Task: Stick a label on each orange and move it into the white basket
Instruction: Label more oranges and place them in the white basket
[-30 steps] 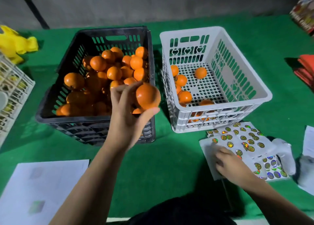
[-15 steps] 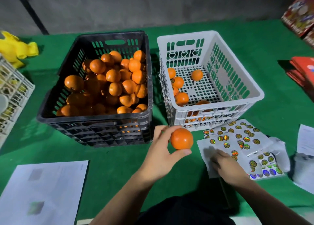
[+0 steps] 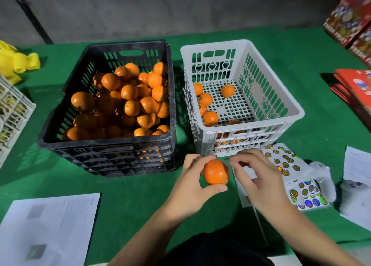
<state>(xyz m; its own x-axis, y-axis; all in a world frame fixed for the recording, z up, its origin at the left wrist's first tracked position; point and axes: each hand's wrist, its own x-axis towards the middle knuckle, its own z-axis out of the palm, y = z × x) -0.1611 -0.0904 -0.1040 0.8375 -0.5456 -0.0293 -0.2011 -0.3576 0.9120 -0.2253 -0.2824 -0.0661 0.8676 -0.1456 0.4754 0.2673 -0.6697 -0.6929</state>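
My left hand (image 3: 189, 187) grips one orange (image 3: 215, 172) between thumb and fingers, low over the green cloth in front of the white basket (image 3: 281, 97). My right hand (image 3: 255, 177) is just right of the orange, its thumb and forefinger pinched together near the fruit's top; a label between them is too small to make out. Sheets of shiny round labels (image 3: 289, 165) lie under and right of that hand. The white basket holds several oranges (image 3: 206, 100). The black crate (image 3: 108, 145) to its left is piled with many oranges (image 3: 130, 103).
A white paper sheet (image 3: 48, 229) lies front left. A white wire basket (image 3: 12, 113) and a yellow toy (image 3: 14, 61) sit at the far left. Red boxes (image 3: 355, 88) stand at the right, more papers (image 3: 357, 171) at the right edge.
My left hand has carried the orange from above the black crate down to the cloth by the label sheets. My right hand has lifted off the sheets and come up to the orange.
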